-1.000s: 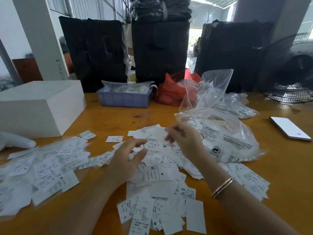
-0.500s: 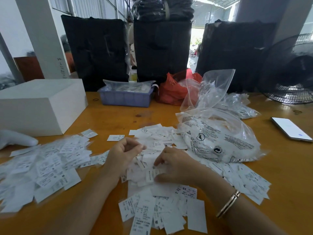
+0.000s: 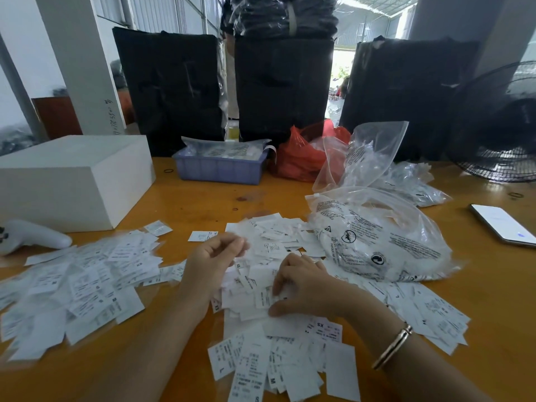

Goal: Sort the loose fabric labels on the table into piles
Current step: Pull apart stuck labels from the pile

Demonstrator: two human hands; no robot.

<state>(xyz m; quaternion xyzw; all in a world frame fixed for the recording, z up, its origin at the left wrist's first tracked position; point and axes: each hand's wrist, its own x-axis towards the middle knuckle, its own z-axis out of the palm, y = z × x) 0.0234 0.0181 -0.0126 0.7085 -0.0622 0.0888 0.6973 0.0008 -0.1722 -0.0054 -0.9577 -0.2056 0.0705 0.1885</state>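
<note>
White fabric labels with printed size letters lie in heaps on the orange wooden table (image 3: 188,204). One heap (image 3: 81,282) spreads at the left, a loose middle heap (image 3: 269,245) lies under my hands, and a near pile (image 3: 278,364) sits at the front. More labels (image 3: 429,311) lie at the right. My left hand (image 3: 211,265) hovers over the middle heap's left edge, fingers curled to the thumb, no label visible in it. My right hand (image 3: 301,285), with a bracelet on its wrist, sits on the middle heap with bent fingers and thumb pinching labels.
A printed clear plastic bag (image 3: 380,236) bulges right of the heap, more bags behind it. A white box (image 3: 72,181) and white controller (image 3: 32,236) stand left. A blue bin (image 3: 220,166), red bag (image 3: 301,158), phone (image 3: 501,224) and fan (image 3: 504,140) ring the back and right.
My right hand came down from above the far labels onto the middle heap and stayed there. My left hand curled its fingers and lifted slightly.
</note>
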